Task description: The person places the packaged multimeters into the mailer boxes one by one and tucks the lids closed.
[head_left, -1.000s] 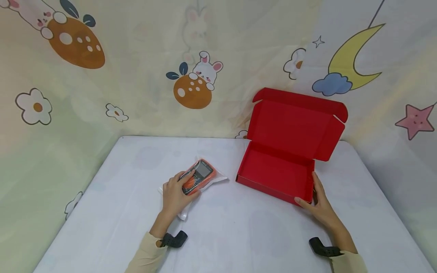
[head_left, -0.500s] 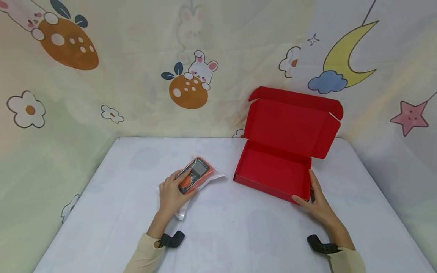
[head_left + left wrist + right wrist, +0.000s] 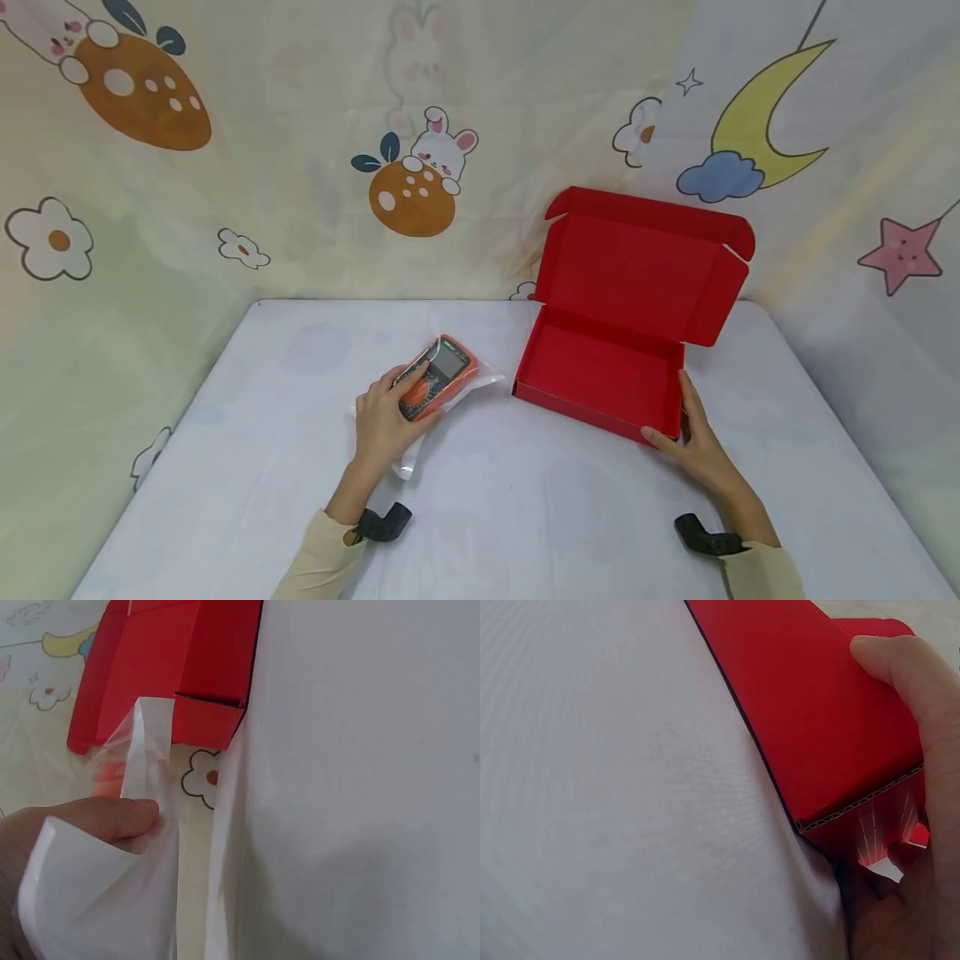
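Note:
A multimeter (image 3: 452, 364) with an orange rim and a dark face is sealed in a clear and white plastic bag (image 3: 154, 761). My left hand (image 3: 384, 421) grips it from the near left, thumb along one side and fingers over its face. Seen from the left wrist, the bag's white underside shows, tilted close over the table. To the right stands a red cardboard box (image 3: 600, 375), its lid (image 3: 637, 271) raised and its inside bare. My right hand (image 3: 701, 446) holds the box's near right corner, thumb at the front wall and fingers along the right side wall.
The white table (image 3: 525, 525) runs back to a cloth backdrop (image 3: 315, 167) printed with rabbits, flowers and a moon. A black wrist camera (image 3: 384, 523) sits on the left wrist, another black wrist camera (image 3: 708, 537) on the right.
Over the last half second my left hand has moved slightly right and away with the bagged multimeter. My right hand and the red box keep their places; the head view has shifted a little.

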`<action>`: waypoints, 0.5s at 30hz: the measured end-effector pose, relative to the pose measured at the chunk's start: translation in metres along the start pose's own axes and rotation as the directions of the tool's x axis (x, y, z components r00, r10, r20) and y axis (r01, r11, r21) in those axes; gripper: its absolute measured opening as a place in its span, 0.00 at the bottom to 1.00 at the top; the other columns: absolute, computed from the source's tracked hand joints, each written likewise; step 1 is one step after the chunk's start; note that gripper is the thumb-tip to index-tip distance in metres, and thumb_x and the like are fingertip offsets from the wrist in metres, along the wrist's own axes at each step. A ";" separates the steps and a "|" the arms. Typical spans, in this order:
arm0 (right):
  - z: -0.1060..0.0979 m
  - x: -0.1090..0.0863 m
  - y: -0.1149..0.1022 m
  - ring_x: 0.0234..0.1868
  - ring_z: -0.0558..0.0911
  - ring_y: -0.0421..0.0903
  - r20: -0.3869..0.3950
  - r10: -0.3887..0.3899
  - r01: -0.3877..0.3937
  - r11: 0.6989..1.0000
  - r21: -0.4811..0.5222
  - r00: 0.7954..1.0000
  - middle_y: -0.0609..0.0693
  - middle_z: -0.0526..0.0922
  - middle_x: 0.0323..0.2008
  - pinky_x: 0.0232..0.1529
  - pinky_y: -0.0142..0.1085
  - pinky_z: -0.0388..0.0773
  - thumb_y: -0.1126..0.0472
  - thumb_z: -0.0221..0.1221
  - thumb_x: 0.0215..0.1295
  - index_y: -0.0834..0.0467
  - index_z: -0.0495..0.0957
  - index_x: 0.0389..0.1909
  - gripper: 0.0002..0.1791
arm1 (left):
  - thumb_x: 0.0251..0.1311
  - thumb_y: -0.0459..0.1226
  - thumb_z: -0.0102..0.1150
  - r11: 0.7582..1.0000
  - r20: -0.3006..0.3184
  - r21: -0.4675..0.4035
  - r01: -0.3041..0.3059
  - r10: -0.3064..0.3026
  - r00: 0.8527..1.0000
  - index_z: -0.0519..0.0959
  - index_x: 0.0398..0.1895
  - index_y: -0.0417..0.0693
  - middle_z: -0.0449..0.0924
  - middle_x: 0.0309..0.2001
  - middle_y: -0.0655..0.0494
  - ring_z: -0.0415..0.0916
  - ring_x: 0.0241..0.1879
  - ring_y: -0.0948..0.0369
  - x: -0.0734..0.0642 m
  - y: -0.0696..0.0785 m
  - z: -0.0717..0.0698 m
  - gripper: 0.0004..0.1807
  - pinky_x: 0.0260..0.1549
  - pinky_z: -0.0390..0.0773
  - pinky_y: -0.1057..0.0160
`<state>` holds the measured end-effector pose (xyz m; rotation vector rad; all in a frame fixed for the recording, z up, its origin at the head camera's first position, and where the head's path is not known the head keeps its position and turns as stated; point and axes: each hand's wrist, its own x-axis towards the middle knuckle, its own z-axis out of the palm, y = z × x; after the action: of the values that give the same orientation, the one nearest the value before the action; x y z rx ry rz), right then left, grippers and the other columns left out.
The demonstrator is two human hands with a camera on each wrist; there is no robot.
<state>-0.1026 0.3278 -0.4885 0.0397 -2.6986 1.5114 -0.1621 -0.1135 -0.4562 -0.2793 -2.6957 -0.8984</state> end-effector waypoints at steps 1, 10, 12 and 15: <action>0.000 0.000 0.000 0.70 0.50 0.66 -0.003 0.000 0.000 1.000 0.000 1.000 0.57 0.36 0.77 0.53 0.33 0.73 0.58 0.68 0.56 0.43 0.26 0.77 0.64 | 0.42 0.50 0.78 1.000 0.000 -0.002 -0.002 0.002 1.000 0.76 0.64 0.58 0.73 0.61 0.42 0.71 0.55 0.43 0.000 0.002 0.000 0.40 0.49 0.65 0.43; -0.004 0.001 0.000 0.69 0.50 0.67 0.003 -0.019 0.019 0.999 0.043 1.000 0.58 0.36 0.77 0.48 0.19 0.68 0.61 0.68 0.55 0.44 0.27 0.77 0.64 | 0.42 0.50 0.78 1.000 0.012 -0.003 -0.022 0.022 1.000 0.75 0.64 0.59 0.73 0.62 0.43 0.71 0.55 0.44 0.007 0.014 0.003 0.40 0.48 0.65 0.44; -0.003 0.001 0.000 0.69 0.50 0.67 0.005 -0.019 0.018 0.999 0.044 1.000 0.58 0.36 0.77 0.48 0.20 0.68 0.62 0.68 0.56 0.44 0.27 0.77 0.64 | 0.42 0.51 0.77 1.000 0.022 0.002 -0.016 0.016 1.000 0.75 0.65 0.59 0.72 0.62 0.43 0.71 0.55 0.44 0.008 0.016 0.002 0.41 0.49 0.65 0.44; -0.002 0.001 0.000 0.70 0.50 0.66 0.010 -0.006 0.006 0.999 0.046 1.000 0.58 0.36 0.77 0.49 0.23 0.70 0.61 0.68 0.56 0.43 0.27 0.77 0.64 | 0.42 0.51 0.77 1.000 0.032 0.009 -0.011 0.011 0.999 0.75 0.65 0.59 0.72 0.62 0.44 0.71 0.55 0.44 0.009 0.018 0.003 0.41 0.49 0.65 0.44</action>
<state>-0.1030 0.3290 -0.4873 0.0573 -2.6691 1.5756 -0.1661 -0.0972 -0.4456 -0.3090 -2.7236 -0.8856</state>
